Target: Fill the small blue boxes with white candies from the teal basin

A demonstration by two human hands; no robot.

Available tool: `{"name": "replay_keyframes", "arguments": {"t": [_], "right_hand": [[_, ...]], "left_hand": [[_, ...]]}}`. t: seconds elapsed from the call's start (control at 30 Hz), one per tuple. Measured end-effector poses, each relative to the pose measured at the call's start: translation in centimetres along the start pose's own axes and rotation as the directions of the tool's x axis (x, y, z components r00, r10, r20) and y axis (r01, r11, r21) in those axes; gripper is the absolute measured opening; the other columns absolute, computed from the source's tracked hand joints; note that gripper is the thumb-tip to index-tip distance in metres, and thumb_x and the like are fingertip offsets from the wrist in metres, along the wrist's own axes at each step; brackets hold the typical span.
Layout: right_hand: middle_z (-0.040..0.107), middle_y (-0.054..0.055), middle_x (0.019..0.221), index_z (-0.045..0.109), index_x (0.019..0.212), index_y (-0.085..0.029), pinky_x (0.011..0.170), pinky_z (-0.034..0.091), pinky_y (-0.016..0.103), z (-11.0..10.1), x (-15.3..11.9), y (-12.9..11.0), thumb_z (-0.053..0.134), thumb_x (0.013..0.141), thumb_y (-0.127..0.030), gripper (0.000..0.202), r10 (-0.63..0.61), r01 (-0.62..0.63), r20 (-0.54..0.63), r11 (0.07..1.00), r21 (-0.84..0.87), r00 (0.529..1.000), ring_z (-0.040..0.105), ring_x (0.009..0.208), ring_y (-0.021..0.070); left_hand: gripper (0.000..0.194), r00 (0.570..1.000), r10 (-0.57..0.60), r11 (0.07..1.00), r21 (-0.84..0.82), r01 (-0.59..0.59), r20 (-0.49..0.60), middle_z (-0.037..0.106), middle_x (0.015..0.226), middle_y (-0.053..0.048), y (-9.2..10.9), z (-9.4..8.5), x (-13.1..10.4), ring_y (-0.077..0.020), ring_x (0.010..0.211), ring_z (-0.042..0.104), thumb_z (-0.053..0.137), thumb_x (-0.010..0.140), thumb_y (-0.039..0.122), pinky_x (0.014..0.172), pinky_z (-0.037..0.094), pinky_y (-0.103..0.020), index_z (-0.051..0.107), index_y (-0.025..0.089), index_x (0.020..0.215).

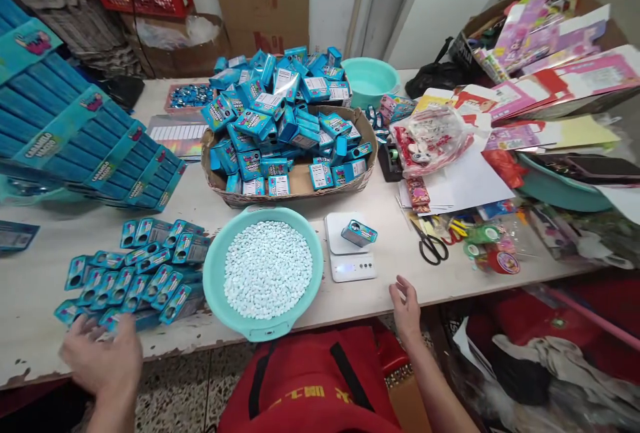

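Note:
My left hand (103,353), slightly blurred, reaches with fingers apart to the front of a group of small blue candy boxes (120,283); whether it touches one I cannot tell. These boxes have round holes in their tops. Beside them, a turquoise basin (213,266) holds many small white candies (267,270). To its right, a white digital scale (345,274) carries one blue box (360,233) lying tilted on its plate. Over the table's front edge, right of the scale, my right hand (406,306) has its fingers loosely apart and holds nothing.
Behind the basin, a cardboard tray (290,190) is heaped with blue boxes. A tall stack of blue cartons (85,106) leans at left. Black scissors (433,250), tape rolls (485,234) and a plastic bag (435,140) lie at right. An empty-looking turquoise basin (370,80) stands behind.

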State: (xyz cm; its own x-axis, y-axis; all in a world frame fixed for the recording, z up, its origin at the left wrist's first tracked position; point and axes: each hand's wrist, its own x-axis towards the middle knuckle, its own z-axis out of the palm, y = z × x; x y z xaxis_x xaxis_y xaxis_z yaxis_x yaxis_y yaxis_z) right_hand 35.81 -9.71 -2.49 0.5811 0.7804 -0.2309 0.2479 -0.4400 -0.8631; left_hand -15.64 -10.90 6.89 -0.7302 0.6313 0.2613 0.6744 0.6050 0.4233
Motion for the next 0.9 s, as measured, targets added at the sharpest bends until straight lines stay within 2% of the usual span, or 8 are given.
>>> {"name": "replay_keyframes", "arguments": {"t": [0.13,0.27,0.37,0.47,0.57,0.7,0.8,0.9], "right_hand": [[0.052,0.014,0.12,0.051,0.112,-0.015,0.087,0.047,0.041,0.5,-0.6,-1.3,0.06,0.068,-0.058,0.062,-0.012,0.012,-0.012,0.999,0.03,1.0,0.051,0.111,0.0269],[0.052,0.014,0.12,0.051,0.11,-0.016,0.088,0.048,0.04,1.8,-0.3,-3.2,0.063,0.067,-0.057,0.06,-0.015,0.015,0.004,0.998,0.054,1.0,0.051,0.112,0.0267],[0.052,0.014,0.121,0.051,0.109,-0.016,0.089,0.048,0.042,3.2,-0.1,-4.6,0.065,0.065,-0.056,0.062,-0.006,0.002,0.046,0.996,0.088,0.999,0.051,0.112,0.0284],[0.054,0.013,0.121,0.052,0.109,-0.017,0.091,0.047,0.044,3.9,0.2,-5.8,0.067,0.063,-0.055,0.062,-0.011,0.0,0.092,0.994,0.109,0.996,0.052,0.114,0.0297],[0.057,0.013,0.118,0.053,0.108,-0.017,0.092,0.046,0.046,3.5,0.4,-6.9,0.068,0.062,-0.055,0.061,-0.01,-0.003,0.114,0.993,0.114,0.993,0.053,0.113,0.0309],[0.059,0.014,0.114,0.054,0.107,-0.016,0.092,0.045,0.05,3.4,0.8,-9.2,0.067,0.064,-0.055,0.059,-0.025,0.01,0.151,0.995,0.101,0.988,0.058,0.104,0.0304],[0.06,0.012,0.112,0.055,0.109,-0.017,0.089,0.047,0.05,5.5,0.7,-12.0,0.065,0.069,-0.052,0.054,-0.128,0.103,0.243,0.988,0.112,0.961,0.06,0.097,0.0276],[0.06,0.01,0.109,0.055,0.11,-0.019,0.085,0.051,0.045,10.1,-0.1,-15.7,0.063,0.076,-0.044,0.043,-0.377,0.303,0.406,0.923,0.235,0.833,0.062,0.091,0.0231]], "left_hand": [[0.038,0.906,0.414,0.865,-0.348,-0.362,0.086,0.06,0.108,-0.006,12.3,3.5,-2.4,-0.0236,0.094,0.06,0.051,0.08,0.04,0.082,0.053,-0.042,0.054,0.021,0.113],[0.046,0.42,0.862,0.503,-0.58,-0.641,0.284,0.053,0.126,-0.012,26.5,9.8,-8.2,-0.024,0.119,0.048,0.056,0.078,0.024,0.101,0.04,-0.04,0.049,0.017,0.123],[0.06,0.045,0.885,0.344,-0.587,-0.733,0.463,0.046,0.135,-0.013,33.7,14.2,-12.4,-0.0303,0.123,0.043,0.064,0.072,0.024,0.097,0.041,-0.045,0.045,0.021,0.129],[0.037,-0.15,0.802,0.327,-0.635,-0.7,0.578,0.058,0.114,-0.012,36.6,16.7,-14.2,-0.0256,0.102,0.059,0.055,0.079,0.029,0.081,0.049,-0.036,0.055,0.019,0.114],[0.032,0.001,0.811,0.428,-0.593,-0.682,0.584,0.061,0.107,-0.011,35.6,14.9,-13.0,-0.0235,0.093,0.062,0.052,0.081,0.032,0.073,0.05,-0.033,0.056,0.017,0.108],[0.038,0.522,0.734,0.678,-0.524,-0.516,0.435,0.062,0.107,-0.006,28.2,5.7,-7.3,-0.0198,0.096,0.06,0.058,0.078,0.035,0.079,0.048,-0.03,0.052,0.02,0.113],[0.039,0.835,0.387,0.896,-0.373,-0.24,0.391,0.063,0.1,-0.003,18.8,-2.3,-4.0,-0.0177,0.088,0.06,0.059,0.077,0.042,0.078,0.048,-0.029,0.052,0.021,0.109],[0.041,0.901,0.012,0.999,-0.049,0.01,0.434,0.063,0.09,-0.001,9.4,-6.6,-4.5,-0.019,0.081,0.06,0.057,0.075,0.048,0.073,0.047,-0.031,0.053,0.022,0.106]]}}
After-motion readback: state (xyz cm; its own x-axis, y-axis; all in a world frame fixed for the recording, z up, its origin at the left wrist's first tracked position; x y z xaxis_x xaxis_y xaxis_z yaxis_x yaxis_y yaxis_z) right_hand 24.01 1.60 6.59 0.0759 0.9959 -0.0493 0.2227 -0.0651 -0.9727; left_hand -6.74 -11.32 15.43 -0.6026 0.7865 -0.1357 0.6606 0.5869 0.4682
